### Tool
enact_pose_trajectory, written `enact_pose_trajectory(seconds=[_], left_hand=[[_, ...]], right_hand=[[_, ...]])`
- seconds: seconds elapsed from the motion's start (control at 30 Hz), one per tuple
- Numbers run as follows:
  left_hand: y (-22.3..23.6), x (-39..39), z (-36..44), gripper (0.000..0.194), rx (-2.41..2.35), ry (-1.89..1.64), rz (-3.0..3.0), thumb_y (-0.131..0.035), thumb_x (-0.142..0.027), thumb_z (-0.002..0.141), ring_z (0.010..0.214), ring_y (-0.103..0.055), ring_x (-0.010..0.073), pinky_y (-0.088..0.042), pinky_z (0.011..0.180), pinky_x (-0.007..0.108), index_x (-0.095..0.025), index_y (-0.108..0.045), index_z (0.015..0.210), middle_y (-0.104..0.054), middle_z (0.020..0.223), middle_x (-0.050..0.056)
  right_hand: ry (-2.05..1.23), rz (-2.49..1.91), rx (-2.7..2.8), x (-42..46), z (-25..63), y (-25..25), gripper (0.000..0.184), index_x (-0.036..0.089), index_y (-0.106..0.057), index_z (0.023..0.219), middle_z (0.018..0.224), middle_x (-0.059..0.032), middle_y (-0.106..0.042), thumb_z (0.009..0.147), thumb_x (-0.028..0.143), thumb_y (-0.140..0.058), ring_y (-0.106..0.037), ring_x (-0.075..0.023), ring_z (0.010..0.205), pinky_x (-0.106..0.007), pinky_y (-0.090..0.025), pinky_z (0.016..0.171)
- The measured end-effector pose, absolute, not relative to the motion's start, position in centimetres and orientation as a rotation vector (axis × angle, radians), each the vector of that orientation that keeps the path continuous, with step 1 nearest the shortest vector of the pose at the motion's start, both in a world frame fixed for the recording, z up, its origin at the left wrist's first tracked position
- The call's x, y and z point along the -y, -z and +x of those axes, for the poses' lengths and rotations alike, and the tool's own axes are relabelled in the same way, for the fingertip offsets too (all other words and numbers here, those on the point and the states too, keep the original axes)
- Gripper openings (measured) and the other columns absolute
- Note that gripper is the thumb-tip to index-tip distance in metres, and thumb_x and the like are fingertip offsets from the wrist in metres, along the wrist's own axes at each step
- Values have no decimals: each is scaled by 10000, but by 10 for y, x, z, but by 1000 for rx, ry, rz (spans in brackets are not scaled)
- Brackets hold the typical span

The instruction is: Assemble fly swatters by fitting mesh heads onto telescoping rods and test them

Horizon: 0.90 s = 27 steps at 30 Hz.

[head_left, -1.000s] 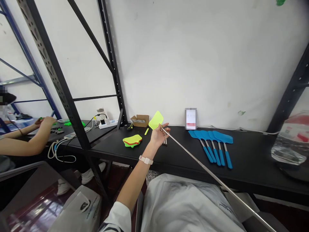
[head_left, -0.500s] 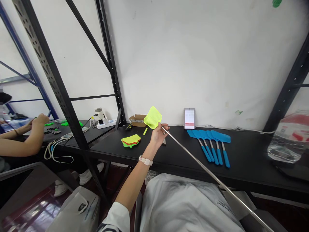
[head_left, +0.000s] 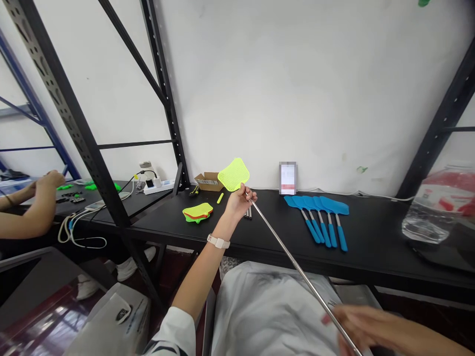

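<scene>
My left hand [head_left: 238, 201] is raised over the black table [head_left: 371, 247] and pinches the neck of a fly swatter just below its neon-yellow mesh head [head_left: 233, 174]. The swatter's long silver telescopic rod [head_left: 293, 264] runs down to the lower right. There my right hand [head_left: 365, 329], blurred, is closed around the rod's lower end. A white band sits on my left wrist.
Several blue-handled swatters [head_left: 322, 217] lie side by side on the table. A stack of yellow, orange and green swatter heads [head_left: 198, 212], a small cardboard box [head_left: 208, 181] and dark rods [head_left: 248, 213] lie nearby. Black shelf posts [head_left: 79, 131] stand left; another person's arm [head_left: 25, 210] works there. A water bottle [head_left: 434, 210] stands right.
My right hand has come into view at the lower right, on the rod. The yellow swatter head has risen a little and turned. The view has shifted slightly right.
</scene>
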<state>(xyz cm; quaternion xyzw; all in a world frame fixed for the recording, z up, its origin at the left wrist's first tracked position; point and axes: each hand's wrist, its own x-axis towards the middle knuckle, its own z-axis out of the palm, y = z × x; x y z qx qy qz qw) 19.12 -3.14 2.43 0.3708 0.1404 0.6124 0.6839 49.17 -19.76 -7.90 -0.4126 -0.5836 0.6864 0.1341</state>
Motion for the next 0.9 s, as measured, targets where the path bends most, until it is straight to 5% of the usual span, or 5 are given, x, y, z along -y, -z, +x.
enact_pose_trajectory(seconds=[0.07,0.23,0.4,0.53,0.9], left_hand=[[-21,31,195,440,-333,-1352,827,-411,-373,865,562,-501,124,-409,644,244,-125,-514,517,-380,399,-4],[-13,31,207,425,-385,-1317,857,-440,-372,858,570,-514,128,-407,642,248,-122,-542,529,-408,397,2],[-3,33,219,369,-425,-1331,956,-503,-383,823,630,-553,144,-409,663,254,-101,-622,616,-469,438,16],[-1,36,223,353,-418,-1275,982,-530,-399,800,717,-569,151,-410,693,252,-86,-665,709,-561,558,48],[-7,40,225,433,-380,-1399,1102,-473,-497,799,777,-553,160,-404,691,265,-119,-664,889,-619,709,68]], right_hand=[[-2049,-875,1674,173,459,66,513,181,-499,1192,1001,-161,-602,833,539,-426,-592,-212,933,-349,-414,834],[-1874,-702,1593,116,383,46,580,119,-401,1235,874,-124,-617,843,546,-397,-600,-166,717,-302,-433,682],[-1679,-636,1534,96,357,40,398,128,-494,938,504,34,-459,845,509,-431,-423,-65,435,-187,-338,475],[-1769,-551,1426,98,360,42,378,167,-357,672,411,88,-274,830,493,-466,-189,-27,348,-164,-151,369],[-1749,-543,1463,105,362,37,382,170,-322,638,415,82,-263,865,462,-417,-169,-31,356,-172,-128,365]])
